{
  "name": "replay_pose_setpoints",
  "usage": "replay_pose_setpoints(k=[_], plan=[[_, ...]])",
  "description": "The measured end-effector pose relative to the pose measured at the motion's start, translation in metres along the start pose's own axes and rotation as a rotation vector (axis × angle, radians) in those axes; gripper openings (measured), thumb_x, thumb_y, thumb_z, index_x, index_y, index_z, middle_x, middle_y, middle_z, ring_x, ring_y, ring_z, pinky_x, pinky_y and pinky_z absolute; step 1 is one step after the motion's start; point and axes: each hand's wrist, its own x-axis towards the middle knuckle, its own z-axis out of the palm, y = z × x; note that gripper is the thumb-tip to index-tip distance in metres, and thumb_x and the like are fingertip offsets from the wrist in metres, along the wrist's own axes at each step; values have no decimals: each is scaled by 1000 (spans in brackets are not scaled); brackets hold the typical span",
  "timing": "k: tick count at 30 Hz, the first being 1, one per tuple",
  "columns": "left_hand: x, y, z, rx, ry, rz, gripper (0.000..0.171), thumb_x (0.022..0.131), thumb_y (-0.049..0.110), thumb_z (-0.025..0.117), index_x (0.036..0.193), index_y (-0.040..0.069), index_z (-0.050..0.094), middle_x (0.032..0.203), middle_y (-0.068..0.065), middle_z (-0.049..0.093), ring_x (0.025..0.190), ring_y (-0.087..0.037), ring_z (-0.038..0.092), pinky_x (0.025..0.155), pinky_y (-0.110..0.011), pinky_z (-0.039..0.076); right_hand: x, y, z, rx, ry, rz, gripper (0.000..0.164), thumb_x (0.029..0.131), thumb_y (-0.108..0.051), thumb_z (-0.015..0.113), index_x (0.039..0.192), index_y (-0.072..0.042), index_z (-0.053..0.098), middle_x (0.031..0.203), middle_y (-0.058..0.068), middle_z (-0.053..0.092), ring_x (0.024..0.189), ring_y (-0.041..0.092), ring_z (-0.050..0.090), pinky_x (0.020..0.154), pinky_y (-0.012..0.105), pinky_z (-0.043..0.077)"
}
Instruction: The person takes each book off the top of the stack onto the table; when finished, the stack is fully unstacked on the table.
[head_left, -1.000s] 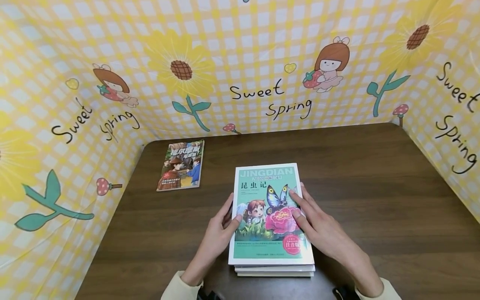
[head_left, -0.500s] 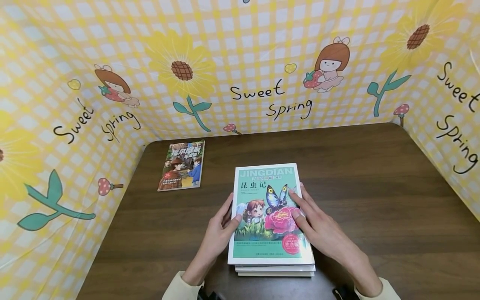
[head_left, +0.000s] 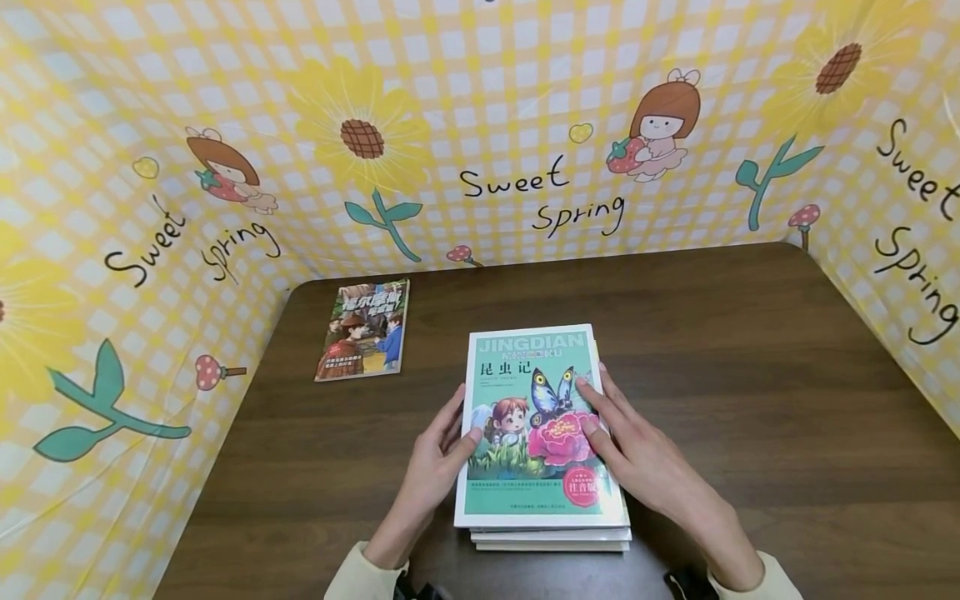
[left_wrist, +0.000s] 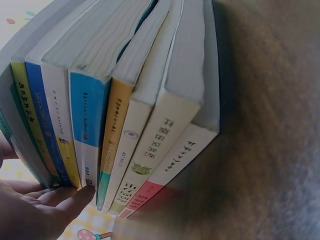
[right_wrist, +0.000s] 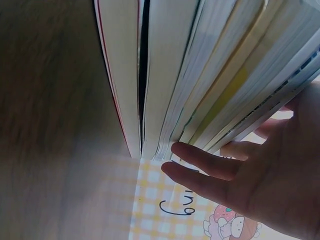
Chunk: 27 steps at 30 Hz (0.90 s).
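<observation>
A tall stack of books stands on the table, topped by a green-covered book (head_left: pixel 517 492) with a butterfly and a pink flower. My left hand (head_left: pixel 431 471) lies at its left side, thumb on the cover's edge, with fingers (left_wrist: pixel 75 202) stretched against the coloured spines (left_wrist: pixel 90 120) in the left wrist view. At the right side is my right hand (head_left: pixel 645 454), thumb and index finger over the cover's edge. The right wrist view has its fingers (right_wrist: pixel 200 160) extended along the page edges (right_wrist: pixel 170 75) of the upper books. The stack's lower books are mostly hidden from above.
A thinner book (head_left: pixel 362 331) with two illustrated figures lies flat at the table's back left. The dark wooden table (head_left: pixel 750 358) is enclosed at the back and sides by a yellow checked cloth (head_left: pixel 525 75) printed with flowers and lettering.
The top book has shifted very slightly left, and a sliver of a book beneath shows along its upper right edge. Both hands stay nearly in place at the stack's sides.
</observation>
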Motion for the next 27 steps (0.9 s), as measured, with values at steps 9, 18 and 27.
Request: replay_pose_setpoints(k=[9,18,27], plan=[[0,1,0,-1,0,-2,61,97,15,59,151,12,31,155,-11,29,140,-27,31,108,-39,31,1,1,0,-1,-2,7,59,100,-49,42,154,-32,24,162,4,8,135,40,38,94,63,40],[3,-3,-1,-26,3,22,61,96,15,60,150,11,32,153,-11,34,139,-25,34,109,-39,30,1,3,4,41,20,-11,58,101,-46,43,154,-31,25,162,4,6,139,39,29,97,64,37],[4,-7,-7,-124,25,29,62,94,12,64,149,8,36,151,-10,37,138,-23,36,106,-25,33,2,7,7,156,-22,-19,58,102,-44,40,155,-35,17,162,-1,-4,143,38,19,97,68,34]])
